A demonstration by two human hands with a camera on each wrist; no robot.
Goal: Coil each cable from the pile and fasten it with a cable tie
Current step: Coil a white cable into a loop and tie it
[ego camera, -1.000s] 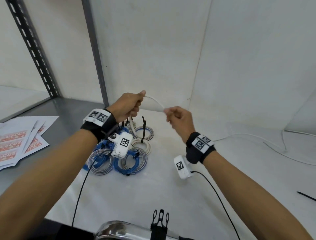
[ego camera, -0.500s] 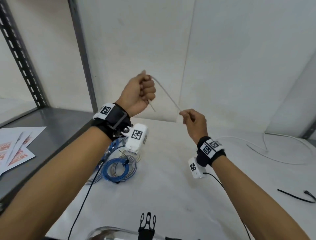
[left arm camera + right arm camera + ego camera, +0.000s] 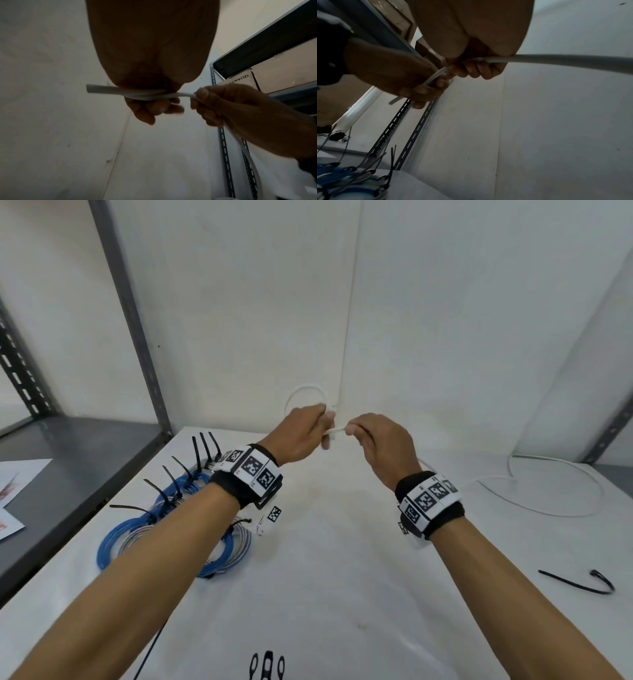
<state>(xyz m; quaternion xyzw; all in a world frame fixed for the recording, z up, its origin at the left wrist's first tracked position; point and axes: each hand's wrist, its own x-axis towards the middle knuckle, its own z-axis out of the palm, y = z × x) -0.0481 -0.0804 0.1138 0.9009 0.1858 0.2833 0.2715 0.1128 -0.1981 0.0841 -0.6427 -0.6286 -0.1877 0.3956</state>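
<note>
Both hands are raised above the white table, close together. My left hand grips a white cable that rises from it in a small loop. In the left wrist view the white cable lies across the curled left fingers. My right hand pinches the same cable just right of the left hand; the right hand shows there too. The cable's slack trails over the table to the right. In the right wrist view the cable runs out of the right fingers.
Several coiled blue and grey cables bound with black ties lie left, under my left forearm. A loose black cable tie lies at the right. A grey shelf with papers is left. Metal uprights and white walls enclose the back.
My hands have come down and together. The straight stretch of cable between them is now a small loop above the left hand. The view has tilted toward the table.
</note>
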